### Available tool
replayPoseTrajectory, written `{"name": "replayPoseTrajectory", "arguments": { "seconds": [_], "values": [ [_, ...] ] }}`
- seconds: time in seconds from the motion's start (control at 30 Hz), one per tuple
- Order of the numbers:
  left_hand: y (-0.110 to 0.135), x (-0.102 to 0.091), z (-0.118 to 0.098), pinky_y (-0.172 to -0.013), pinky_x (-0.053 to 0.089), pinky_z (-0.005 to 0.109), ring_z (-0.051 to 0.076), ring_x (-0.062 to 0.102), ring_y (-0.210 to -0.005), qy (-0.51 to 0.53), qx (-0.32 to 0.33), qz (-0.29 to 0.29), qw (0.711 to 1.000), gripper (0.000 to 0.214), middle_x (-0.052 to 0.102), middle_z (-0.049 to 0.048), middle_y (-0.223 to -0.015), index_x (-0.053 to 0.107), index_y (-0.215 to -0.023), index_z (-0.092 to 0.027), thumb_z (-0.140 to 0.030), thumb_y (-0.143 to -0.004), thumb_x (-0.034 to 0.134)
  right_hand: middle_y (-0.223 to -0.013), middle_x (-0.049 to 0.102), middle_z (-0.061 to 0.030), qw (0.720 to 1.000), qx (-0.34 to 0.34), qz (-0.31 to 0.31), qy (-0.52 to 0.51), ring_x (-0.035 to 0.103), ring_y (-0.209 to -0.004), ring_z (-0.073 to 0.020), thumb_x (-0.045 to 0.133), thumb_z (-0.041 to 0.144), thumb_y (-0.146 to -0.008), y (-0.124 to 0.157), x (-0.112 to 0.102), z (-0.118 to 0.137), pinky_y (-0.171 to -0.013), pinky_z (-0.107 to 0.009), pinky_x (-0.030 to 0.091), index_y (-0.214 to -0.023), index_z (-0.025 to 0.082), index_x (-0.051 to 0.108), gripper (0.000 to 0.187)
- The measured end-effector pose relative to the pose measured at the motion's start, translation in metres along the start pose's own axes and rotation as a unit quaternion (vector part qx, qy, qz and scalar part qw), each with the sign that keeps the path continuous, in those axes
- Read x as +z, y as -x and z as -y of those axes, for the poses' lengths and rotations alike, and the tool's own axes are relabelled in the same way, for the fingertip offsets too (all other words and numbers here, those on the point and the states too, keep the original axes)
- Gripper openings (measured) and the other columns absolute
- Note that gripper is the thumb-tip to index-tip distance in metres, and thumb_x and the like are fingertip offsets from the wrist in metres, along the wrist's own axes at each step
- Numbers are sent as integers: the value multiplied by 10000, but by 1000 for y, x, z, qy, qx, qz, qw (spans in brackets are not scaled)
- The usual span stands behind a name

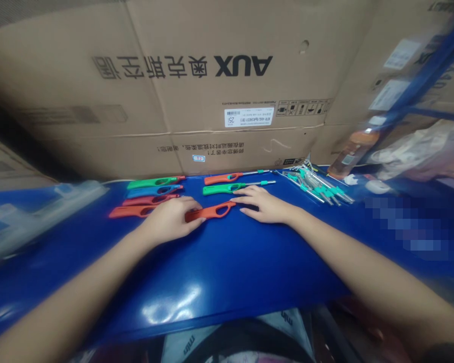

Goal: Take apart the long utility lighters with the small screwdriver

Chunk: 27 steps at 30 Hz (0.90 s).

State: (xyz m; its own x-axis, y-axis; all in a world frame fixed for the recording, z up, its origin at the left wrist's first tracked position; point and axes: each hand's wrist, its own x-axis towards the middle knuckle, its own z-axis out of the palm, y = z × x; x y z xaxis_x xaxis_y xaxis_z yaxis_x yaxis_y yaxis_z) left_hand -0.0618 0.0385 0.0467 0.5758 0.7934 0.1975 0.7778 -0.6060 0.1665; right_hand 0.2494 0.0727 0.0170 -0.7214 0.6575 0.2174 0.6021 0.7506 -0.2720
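Note:
My left hand [173,219] is closed around the rear end of an orange lighter handle [211,212] lying on the blue table [219,272]. My right hand [263,204] lies flat with fingers stretched out, its fingertips touching the handle's front end. Just beyond the right hand lie a green lighter with a metal nozzle [230,188] and an orange one [232,177]. To the left of my left hand is a row of handles: green [155,182], blue [155,190], red [151,199] and orange [130,212].
Large cardboard boxes [196,85] stand along the table's back edge. A pile of metal nozzles with green ends [318,187] lies at the back right, near plastic bags [416,146]. A clear plastic tray [34,212] sits at the left. A blue shelf post [423,75] slants at the right.

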Motion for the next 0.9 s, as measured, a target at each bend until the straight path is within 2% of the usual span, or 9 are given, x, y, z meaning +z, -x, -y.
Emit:
{"name": "replayPoseTrajectory", "arguments": {
  "seconds": [0.17,0.37,0.63,0.9],
  "values": [
    [-1,-1,2,-798,531,360,255,698,-909,-5,-3,-2,1000,321,744,62,-1007,705,-1002,-215,-481,-938,538,-1445,586,-87,1000,-12,-2,-2,479,-1342,-293,519,341,-987,0,0,0,-1123,-548,373,-1394,247,585,423],
    [-1,0,1,-786,534,359,253,699,-922,-13,-8,0,1000,320,740,52,-1038,691,-1030,-219,-486,-937,540,-1316,642,-101,999,-21,-32,-17,544,-1252,-272,552,303,-962,-1,-1,-1,-1084,-503,422,-1233,226,629,292],
    [-1,4,1,-771,520,337,254,697,-966,-15,-17,-11,1000,382,739,50,-1081,697,-1087,-227,-537,-950,521,-1343,624,-129,999,-4,-37,-29,553,-1249,-284,586,314,-948,-1,2,-2,-1084,-510,427,-1277,190,578,351],
    [0,8,-2,-725,506,318,242,701,-914,-13,-8,-17,1000,377,747,44,-1053,711,-1075,-234,-536,-943,530,-1282,636,-107,998,-18,-38,-35,556,-1231,-272,586,283,-945,-1,2,-3,-1068,-504,439,-1188,217,612,254]
  ]
}}
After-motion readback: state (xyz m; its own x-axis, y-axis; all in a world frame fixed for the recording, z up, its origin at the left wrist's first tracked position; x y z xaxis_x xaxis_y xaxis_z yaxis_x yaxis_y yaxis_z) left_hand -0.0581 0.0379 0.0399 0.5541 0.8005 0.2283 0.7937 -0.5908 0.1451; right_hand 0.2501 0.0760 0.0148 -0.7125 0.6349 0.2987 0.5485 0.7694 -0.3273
